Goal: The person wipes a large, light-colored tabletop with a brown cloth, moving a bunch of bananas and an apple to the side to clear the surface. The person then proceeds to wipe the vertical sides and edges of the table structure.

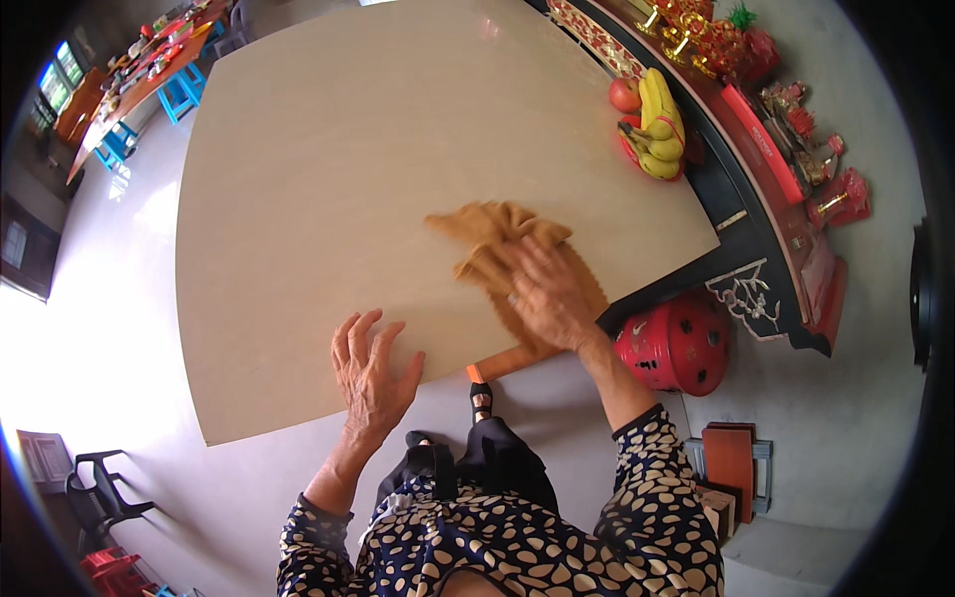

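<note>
A bunched tan-brown cloth (487, 234) lies on the large beige tabletop (328, 179), near its front right part. My right hand (547, 294) presses down on the cloth with its fingers over the folds; the fingers are slightly blurred. Part of the cloth spreads out past the hand toward the table's front edge. To the left, my left hand (370, 368) is at the front edge of the tabletop, fingers apart and holding nothing.
Bananas (659, 119) and a red apple (625, 95) sit at the table's far right corner. Beside it runs a dark altar table (741, 199) with gold and red ornaments. A red drum-shaped container (676, 343) stands below. A black chair (104, 493) is at the lower left.
</note>
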Available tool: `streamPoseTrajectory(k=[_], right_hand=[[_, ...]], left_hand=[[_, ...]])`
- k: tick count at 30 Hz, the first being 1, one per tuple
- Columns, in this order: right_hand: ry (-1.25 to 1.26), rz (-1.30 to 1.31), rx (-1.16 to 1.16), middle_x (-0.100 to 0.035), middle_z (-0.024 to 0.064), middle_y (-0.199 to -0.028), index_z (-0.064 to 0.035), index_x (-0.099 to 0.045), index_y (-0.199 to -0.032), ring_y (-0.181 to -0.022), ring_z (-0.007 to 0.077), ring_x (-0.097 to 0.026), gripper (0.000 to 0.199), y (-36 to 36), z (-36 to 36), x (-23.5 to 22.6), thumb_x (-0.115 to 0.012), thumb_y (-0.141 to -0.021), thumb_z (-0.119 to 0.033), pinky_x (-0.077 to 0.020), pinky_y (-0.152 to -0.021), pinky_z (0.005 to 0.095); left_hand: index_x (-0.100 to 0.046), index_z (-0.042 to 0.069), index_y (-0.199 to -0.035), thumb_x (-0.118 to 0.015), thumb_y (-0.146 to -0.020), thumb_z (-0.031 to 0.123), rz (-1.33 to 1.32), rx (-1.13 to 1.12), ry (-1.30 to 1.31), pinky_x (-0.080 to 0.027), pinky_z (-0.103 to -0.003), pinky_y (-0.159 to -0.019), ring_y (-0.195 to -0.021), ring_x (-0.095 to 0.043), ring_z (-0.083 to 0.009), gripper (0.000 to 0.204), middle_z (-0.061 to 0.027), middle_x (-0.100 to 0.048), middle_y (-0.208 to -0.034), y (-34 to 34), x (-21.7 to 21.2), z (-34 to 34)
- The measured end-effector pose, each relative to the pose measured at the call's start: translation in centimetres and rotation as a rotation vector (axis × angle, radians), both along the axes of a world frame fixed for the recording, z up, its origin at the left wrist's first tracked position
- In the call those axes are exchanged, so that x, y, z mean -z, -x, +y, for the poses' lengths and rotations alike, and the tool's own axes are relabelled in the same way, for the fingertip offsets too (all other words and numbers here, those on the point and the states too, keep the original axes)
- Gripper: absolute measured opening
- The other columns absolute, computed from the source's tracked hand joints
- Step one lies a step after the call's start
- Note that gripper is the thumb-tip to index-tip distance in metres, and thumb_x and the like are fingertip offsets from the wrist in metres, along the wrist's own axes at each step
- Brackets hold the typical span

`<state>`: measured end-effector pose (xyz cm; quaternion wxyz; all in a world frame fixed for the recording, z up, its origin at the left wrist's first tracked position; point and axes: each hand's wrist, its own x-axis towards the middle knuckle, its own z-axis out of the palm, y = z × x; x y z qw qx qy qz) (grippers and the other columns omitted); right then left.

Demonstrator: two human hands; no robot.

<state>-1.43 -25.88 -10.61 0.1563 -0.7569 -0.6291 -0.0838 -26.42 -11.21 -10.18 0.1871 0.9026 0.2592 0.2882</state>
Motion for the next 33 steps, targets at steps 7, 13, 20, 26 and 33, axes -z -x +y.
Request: streamPoseTrajectory(k=[7,13,20,26,33], right_hand=[[0.111,0.017,-0.139,-0.043,0.0038,-0.146,-0.0011,-0.067,-0.102,-0.139,0.0272,-0.032,0.025,0.6,2.3,-1.1,-0.065,-0.084,-0.018,-0.0282,-0.112,0.0471],[0.119,-0.069,-0.004,-0.041,-0.0034,-0.148,-0.0013,-0.063,-0.114,-0.141,0.0248,-0.030,0.031,-4.2,8.4,-0.9,-0.062,-0.085,-0.013,-0.0260,-0.112,0.0480],[0.174,-0.117,0.060,-0.034,-0.0062,-0.152,-0.0069,-0.056,-0.128,-0.142,0.0233,-0.025,0.037,-10.9,16.3,-0.7,-0.056,-0.092,-0.020,-0.0240,-0.112,0.0523],[0.169,-0.065,0.067,-0.033,-0.0035,-0.153,-0.0059,-0.054,-0.132,-0.144,0.0226,-0.024,0.040,-16.5,22.6,0.0,-0.050,-0.096,-0.022,-0.0201,-0.115,0.0511],[0.123,-0.035,-0.014,-0.046,0.0124,-0.144,-0.0010,-0.055,-0.130,-0.142,0.0257,-0.028,0.043,-16.0,25.6,0.8,-0.051,-0.096,-0.026,-0.0225,-0.116,0.0432]], left_hand=[[-0.064,0.010,-0.104,-0.076,-0.070,0.009,0.050,-0.137,-0.074,-0.039,-0.049,-0.099,-0.122,-0.045,-0.0358,0.036,-0.0100,-0.054,-0.125,5.9,-0.1,3.2],[-0.064,0.009,-0.102,-0.076,-0.072,0.010,0.059,-0.204,-0.065,-0.040,-0.048,-0.098,-0.119,-0.047,-0.0353,0.032,-0.0092,-0.055,-0.121,5.7,0.1,3.8],[-0.064,0.008,-0.100,-0.076,-0.068,0.011,0.109,-0.269,-0.065,-0.041,-0.049,-0.096,-0.113,-0.051,-0.0351,0.034,-0.0099,-0.058,-0.115,5.0,-0.9,3.7],[-0.064,0.012,-0.099,-0.077,-0.067,0.017,0.135,-0.320,-0.004,-0.037,-0.053,-0.102,-0.115,-0.052,-0.0319,0.035,-0.0069,-0.058,-0.115,5.1,-0.3,3.3],[-0.064,0.009,-0.096,-0.077,-0.064,0.014,0.090,-0.343,-0.041,-0.043,-0.050,-0.096,-0.109,-0.055,-0.0333,0.035,-0.0093,-0.061,-0.110,5.0,-0.3,3.4]])
